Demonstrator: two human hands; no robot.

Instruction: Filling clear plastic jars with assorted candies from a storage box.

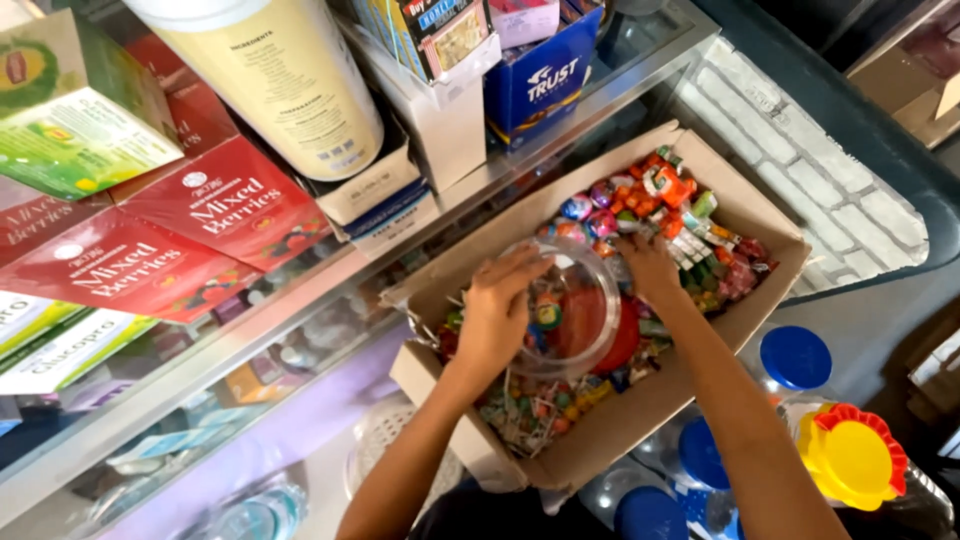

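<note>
Two hands steady a clear plastic jar (575, 310) lying tilted in the cardboard box (640, 410): left hand (497, 315), its grip closed on the rim, and right hand (650, 265), fingers curled over the far wall. Best kept level between both grips, so the wrapped sweets (680, 215) beyond the right one stay undisturbed.

Jar (580, 310) base behind hands (500, 315)

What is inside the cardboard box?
The cardboard box holds wrapped candies and a clear plastic jar, lying on them, with both hands on it. The box bottom is covered.
</note>
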